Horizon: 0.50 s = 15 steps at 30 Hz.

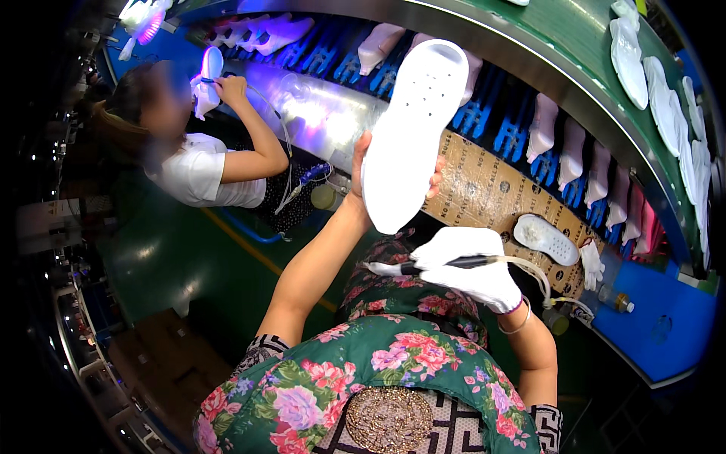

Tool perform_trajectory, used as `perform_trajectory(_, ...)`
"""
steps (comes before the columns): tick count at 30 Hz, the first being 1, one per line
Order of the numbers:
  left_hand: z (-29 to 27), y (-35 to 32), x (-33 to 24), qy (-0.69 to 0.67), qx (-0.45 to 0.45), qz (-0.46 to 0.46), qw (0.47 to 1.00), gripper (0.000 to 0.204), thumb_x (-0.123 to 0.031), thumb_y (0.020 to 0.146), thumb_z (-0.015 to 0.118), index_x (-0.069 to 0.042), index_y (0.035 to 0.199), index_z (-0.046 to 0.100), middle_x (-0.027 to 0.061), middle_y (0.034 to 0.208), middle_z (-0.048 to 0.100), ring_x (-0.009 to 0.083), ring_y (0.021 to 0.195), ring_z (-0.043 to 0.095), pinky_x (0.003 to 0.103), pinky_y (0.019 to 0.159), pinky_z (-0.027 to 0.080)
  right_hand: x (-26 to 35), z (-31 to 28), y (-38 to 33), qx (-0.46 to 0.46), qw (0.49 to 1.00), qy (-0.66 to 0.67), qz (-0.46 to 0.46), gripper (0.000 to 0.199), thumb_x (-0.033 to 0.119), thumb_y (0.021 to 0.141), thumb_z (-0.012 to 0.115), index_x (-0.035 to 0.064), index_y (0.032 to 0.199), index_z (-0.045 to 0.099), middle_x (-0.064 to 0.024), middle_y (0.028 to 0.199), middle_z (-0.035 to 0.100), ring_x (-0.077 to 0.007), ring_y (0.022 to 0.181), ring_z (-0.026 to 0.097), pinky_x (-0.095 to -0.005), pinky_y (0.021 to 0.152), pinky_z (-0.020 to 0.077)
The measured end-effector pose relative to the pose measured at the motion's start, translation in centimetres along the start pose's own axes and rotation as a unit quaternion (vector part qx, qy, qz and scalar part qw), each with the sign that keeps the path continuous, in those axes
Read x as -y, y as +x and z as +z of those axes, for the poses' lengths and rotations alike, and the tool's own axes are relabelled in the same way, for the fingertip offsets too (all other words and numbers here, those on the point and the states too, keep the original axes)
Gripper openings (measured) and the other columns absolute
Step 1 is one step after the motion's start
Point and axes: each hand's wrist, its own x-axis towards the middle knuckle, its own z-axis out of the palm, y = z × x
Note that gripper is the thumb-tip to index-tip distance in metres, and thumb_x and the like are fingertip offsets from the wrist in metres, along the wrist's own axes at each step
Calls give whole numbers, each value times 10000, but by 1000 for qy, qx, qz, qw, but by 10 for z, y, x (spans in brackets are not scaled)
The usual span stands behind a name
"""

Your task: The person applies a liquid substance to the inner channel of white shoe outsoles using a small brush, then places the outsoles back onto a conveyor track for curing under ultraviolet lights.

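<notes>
A white shoe sole, its heel end up and dotted with several small holes, is held aloft in front of me. My bare left hand grips it from behind, fingers showing at both edges. Just below the toe, my right hand wears a white glove and is closed round a brush with a black handle. The brush's pale tip points left, apart from the sole. From its back end a light hose curves away to the right.
Cardboard covers the bench ahead, with another white sole, a white glove and a bottle at right. Beyond, blue racks carry pinkish shoes, below a green belt. On the left sits a co-worker holding a sole.
</notes>
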Motion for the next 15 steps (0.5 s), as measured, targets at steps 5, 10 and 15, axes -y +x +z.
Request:
perform_trajectory(5,18,-10,-28,97,-18,44,994,1025,-798,805,517,-69,1497,318,276,1237,497,400,1024,549,520,843,474,2,-24,-14,-196,976,86,35,164,-5,768,756,-31,928,735,-129,953,732,-186,871,683,-287,786,539)
perform_trajectory(10,46,-6,-65,144,129,5,981,1110,-642,754,748,-44,1527,222,301,1365,389,492,1083,545,587,780,576,-24,-31,-32,-296,940,170,9,152,-43,781,726,-27,932,727,-116,967,717,-177,876,664,-272,792,523)
perform_trajectory(15,80,85,-106,143,234,-1,962,1028,-718,832,579,25,1477,281,341,1316,442,483,1005,592,516,677,603,-47,-35,-33,-389,910,140,27,163,-40,809,723,-26,970,744,-91,960,732,-148,855,665,-259,783,514)
